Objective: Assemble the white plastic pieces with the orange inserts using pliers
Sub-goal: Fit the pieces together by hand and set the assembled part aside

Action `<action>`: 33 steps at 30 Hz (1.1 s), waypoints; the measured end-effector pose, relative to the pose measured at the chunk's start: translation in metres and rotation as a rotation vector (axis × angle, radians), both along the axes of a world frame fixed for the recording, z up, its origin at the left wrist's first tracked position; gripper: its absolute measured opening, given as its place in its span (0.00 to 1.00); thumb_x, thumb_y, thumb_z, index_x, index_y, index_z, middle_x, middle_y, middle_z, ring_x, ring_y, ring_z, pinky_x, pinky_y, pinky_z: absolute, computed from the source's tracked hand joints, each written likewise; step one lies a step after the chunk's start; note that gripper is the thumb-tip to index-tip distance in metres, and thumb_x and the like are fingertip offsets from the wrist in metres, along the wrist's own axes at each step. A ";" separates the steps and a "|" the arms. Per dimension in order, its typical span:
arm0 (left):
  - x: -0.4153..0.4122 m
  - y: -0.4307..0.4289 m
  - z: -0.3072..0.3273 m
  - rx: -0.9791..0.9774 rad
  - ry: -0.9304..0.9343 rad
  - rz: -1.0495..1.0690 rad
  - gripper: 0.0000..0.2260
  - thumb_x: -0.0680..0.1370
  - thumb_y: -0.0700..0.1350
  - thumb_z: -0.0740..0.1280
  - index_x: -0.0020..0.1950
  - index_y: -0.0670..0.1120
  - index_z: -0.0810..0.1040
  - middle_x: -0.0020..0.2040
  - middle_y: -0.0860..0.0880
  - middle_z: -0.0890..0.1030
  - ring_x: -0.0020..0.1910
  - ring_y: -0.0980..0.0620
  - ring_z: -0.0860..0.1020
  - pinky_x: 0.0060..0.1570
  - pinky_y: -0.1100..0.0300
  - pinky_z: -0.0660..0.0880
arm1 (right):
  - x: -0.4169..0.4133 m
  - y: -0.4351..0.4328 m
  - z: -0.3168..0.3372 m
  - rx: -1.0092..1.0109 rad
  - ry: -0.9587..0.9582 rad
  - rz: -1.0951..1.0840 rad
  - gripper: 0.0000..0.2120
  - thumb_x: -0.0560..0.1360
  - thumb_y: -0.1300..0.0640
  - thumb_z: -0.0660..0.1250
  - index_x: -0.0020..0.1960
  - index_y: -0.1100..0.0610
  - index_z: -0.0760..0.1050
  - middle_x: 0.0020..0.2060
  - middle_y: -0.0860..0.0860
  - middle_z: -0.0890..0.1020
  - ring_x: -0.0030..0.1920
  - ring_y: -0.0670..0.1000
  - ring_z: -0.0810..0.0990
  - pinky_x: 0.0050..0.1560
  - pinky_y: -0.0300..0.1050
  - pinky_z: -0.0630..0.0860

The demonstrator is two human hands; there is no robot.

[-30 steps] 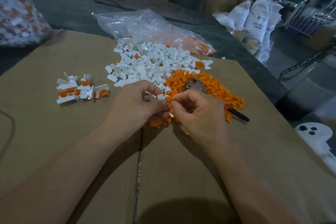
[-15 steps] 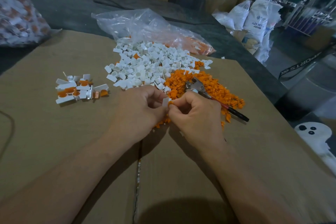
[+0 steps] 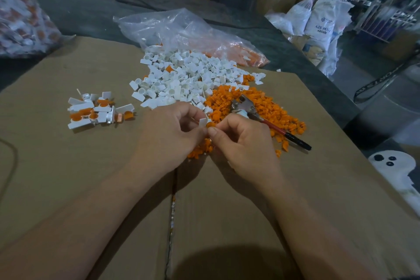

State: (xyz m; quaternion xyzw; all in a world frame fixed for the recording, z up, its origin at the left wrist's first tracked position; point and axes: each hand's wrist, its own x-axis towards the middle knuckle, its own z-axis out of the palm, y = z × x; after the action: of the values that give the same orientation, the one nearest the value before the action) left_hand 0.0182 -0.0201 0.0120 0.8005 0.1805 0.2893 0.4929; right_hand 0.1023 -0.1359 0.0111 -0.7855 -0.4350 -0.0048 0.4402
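Both hands meet near the middle of the cardboard sheet (image 3: 68, 177). The left hand (image 3: 168, 134) has its fingers curled, pinching 1 white plastic piece (image 3: 203, 122) between thumb and fingertips. The right hand (image 3: 245, 143), fingers also curled, pinches 1 orange insert (image 3: 210, 124) that touches the white piece's lower edge; whether it is seated in it cannot be told.

The pliers (image 3: 252, 110) lie untouched on the heap of orange inserts (image 3: 268, 107), just beyond the right hand, metal head toward the far edge and the red-and-black handle pointing to the right edge. The heap of white pieces (image 3: 181, 79) spreads toward the far edge, touching the orange heap. A small cluster of assembled parts (image 3: 95, 111) sits toward the left edge, well apart from the hands.

A clear plastic bag (image 3: 181, 29) holding orange parts lies over the far edge.
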 end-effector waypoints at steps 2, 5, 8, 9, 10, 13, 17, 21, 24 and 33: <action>-0.001 0.000 0.001 0.032 -0.005 0.008 0.10 0.71 0.43 0.72 0.36 0.57 0.75 0.34 0.61 0.80 0.32 0.58 0.79 0.32 0.63 0.76 | 0.002 -0.001 0.000 0.006 -0.043 0.027 0.08 0.73 0.57 0.68 0.37 0.57 0.76 0.28 0.47 0.76 0.32 0.48 0.74 0.31 0.39 0.68; 0.000 0.002 0.000 0.000 -0.005 -0.001 0.09 0.70 0.43 0.73 0.36 0.56 0.76 0.34 0.60 0.81 0.31 0.62 0.78 0.32 0.67 0.75 | 0.004 -0.001 0.000 0.024 -0.125 0.072 0.07 0.73 0.58 0.67 0.37 0.59 0.75 0.29 0.50 0.76 0.34 0.50 0.73 0.31 0.40 0.67; 0.000 0.004 -0.001 -0.066 -0.007 -0.006 0.08 0.70 0.43 0.73 0.36 0.55 0.77 0.32 0.56 0.82 0.29 0.59 0.78 0.35 0.60 0.77 | 0.006 -0.002 0.002 0.046 -0.148 0.108 0.07 0.73 0.58 0.67 0.38 0.60 0.76 0.29 0.49 0.76 0.34 0.49 0.73 0.31 0.37 0.67; 0.000 0.004 -0.001 -0.070 -0.010 -0.004 0.08 0.70 0.43 0.73 0.35 0.54 0.77 0.31 0.54 0.82 0.29 0.58 0.79 0.35 0.58 0.77 | 0.007 -0.002 0.002 0.038 -0.152 0.121 0.06 0.72 0.58 0.67 0.38 0.60 0.77 0.30 0.47 0.76 0.34 0.48 0.73 0.32 0.35 0.68; 0.000 0.005 -0.001 -0.070 -0.009 -0.003 0.08 0.70 0.43 0.72 0.35 0.54 0.77 0.30 0.53 0.81 0.29 0.56 0.79 0.35 0.56 0.77 | 0.007 -0.003 0.002 0.027 -0.147 0.132 0.05 0.72 0.58 0.68 0.38 0.58 0.77 0.30 0.44 0.75 0.34 0.46 0.74 0.32 0.33 0.68; 0.000 0.007 0.000 -0.130 -0.013 -0.034 0.08 0.70 0.39 0.72 0.35 0.51 0.78 0.26 0.53 0.79 0.26 0.57 0.77 0.31 0.59 0.76 | 0.004 -0.002 0.003 0.050 0.041 0.126 0.04 0.69 0.52 0.71 0.38 0.49 0.77 0.31 0.44 0.79 0.34 0.43 0.77 0.34 0.34 0.73; 0.000 0.009 0.003 -0.272 -0.055 -0.124 0.08 0.71 0.33 0.70 0.35 0.45 0.78 0.23 0.52 0.77 0.23 0.58 0.76 0.26 0.68 0.73 | 0.006 -0.001 0.004 0.101 0.228 0.102 0.07 0.74 0.54 0.66 0.46 0.41 0.74 0.41 0.42 0.81 0.43 0.43 0.81 0.45 0.39 0.78; -0.001 0.008 0.004 -0.273 -0.033 -0.194 0.07 0.71 0.34 0.70 0.37 0.44 0.79 0.26 0.52 0.79 0.25 0.58 0.77 0.27 0.68 0.72 | 0.004 0.001 0.003 0.103 0.357 0.130 0.11 0.75 0.62 0.66 0.45 0.46 0.77 0.39 0.47 0.83 0.42 0.46 0.82 0.43 0.39 0.78; -0.002 0.007 0.005 -0.324 -0.028 -0.200 0.07 0.71 0.32 0.69 0.36 0.42 0.78 0.25 0.50 0.79 0.24 0.56 0.77 0.25 0.68 0.72 | 0.005 0.000 0.006 0.144 0.477 0.151 0.09 0.74 0.65 0.65 0.43 0.51 0.78 0.31 0.46 0.82 0.34 0.44 0.80 0.36 0.36 0.77; 0.001 0.008 0.005 -0.409 0.060 -0.219 0.07 0.71 0.31 0.68 0.35 0.40 0.77 0.28 0.44 0.81 0.24 0.53 0.78 0.26 0.65 0.75 | 0.005 0.001 0.006 0.092 0.540 0.170 0.08 0.75 0.67 0.63 0.42 0.56 0.76 0.29 0.49 0.79 0.30 0.43 0.78 0.33 0.34 0.76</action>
State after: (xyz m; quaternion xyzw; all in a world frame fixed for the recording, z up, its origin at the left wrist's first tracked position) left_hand 0.0190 -0.0126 0.0171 0.7068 0.1618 0.1676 0.6679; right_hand 0.1077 -0.1347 0.0171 -0.6985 -0.3656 0.2216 0.5739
